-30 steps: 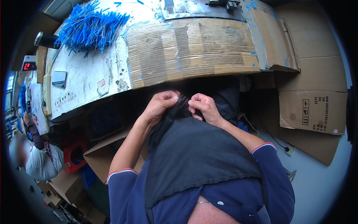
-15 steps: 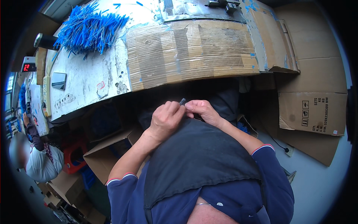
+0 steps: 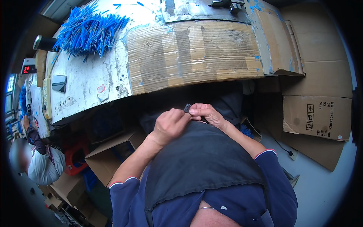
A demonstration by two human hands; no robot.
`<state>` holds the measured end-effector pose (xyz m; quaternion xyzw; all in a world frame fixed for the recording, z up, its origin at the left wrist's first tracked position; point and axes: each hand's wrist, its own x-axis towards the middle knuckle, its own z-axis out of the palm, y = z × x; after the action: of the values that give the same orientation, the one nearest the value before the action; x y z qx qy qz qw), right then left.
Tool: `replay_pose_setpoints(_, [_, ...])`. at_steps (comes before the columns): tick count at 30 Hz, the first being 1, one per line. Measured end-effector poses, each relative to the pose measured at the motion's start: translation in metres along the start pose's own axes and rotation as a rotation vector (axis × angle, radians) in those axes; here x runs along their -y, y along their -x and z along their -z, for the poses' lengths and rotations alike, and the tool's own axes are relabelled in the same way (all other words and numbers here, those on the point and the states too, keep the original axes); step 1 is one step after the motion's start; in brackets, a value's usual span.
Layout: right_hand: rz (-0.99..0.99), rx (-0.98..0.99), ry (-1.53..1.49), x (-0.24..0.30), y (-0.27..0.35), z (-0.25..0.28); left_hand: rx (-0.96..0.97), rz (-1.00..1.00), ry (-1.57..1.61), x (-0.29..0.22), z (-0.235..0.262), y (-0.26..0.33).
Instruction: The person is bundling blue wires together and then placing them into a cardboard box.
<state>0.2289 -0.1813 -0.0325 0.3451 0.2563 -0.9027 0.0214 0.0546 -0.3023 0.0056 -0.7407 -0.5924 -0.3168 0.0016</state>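
Close together above the black apron (image 3: 204, 159), both hands are at a small dark piece (image 3: 187, 107) whose kind I cannot make out. My left hand (image 3: 172, 123) is closed, knuckles up, with its fingertips against the lower end of the piece. My right hand (image 3: 207, 113) pinches from the other side, thumb and forefinger pressed together on it. A thin black loop shows just under the right hand's fingers. Most of what lies between the fingertips is hidden.
The workbench edge, covered with taped cardboard (image 3: 196, 53), lies beyond my hands. On the bench are a heap of blue-tipped wires (image 3: 90, 32), a phone (image 3: 59, 83) and a metal fixture (image 3: 230, 5). Cartons (image 3: 315, 115) stand right. Another person (image 3: 45, 162) sits at the far left.
The dark piece now stands more upright and shows more above the fingertips. My left hand has shifted slightly down and right; the right hand stays almost in place.
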Motion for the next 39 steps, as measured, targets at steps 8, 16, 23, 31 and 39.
replay_pose_setpoints(8, [-0.016,0.071,-0.214,-0.001,0.000,0.004,0.169,1.112,1.093,0.019,0.016,0.026])
replay_pose_setpoints(16, [-0.004,0.036,-0.177,0.000,-0.002,0.001,0.308,1.343,1.487,0.008,0.007,0.022])
replay_pose_setpoints(23, [-0.005,-0.014,-0.077,0.001,-0.002,0.001,0.193,1.355,1.221,-0.007,0.002,0.020])
replay_pose_setpoints(31, [0.031,-0.048,0.075,0.008,-0.001,-0.013,0.016,1.231,0.986,-0.009,-0.018,0.032])
replay_pose_setpoints(39, [0.083,-0.136,0.183,0.007,0.000,-0.019,0.124,1.046,0.956,-0.009,-0.021,0.033])
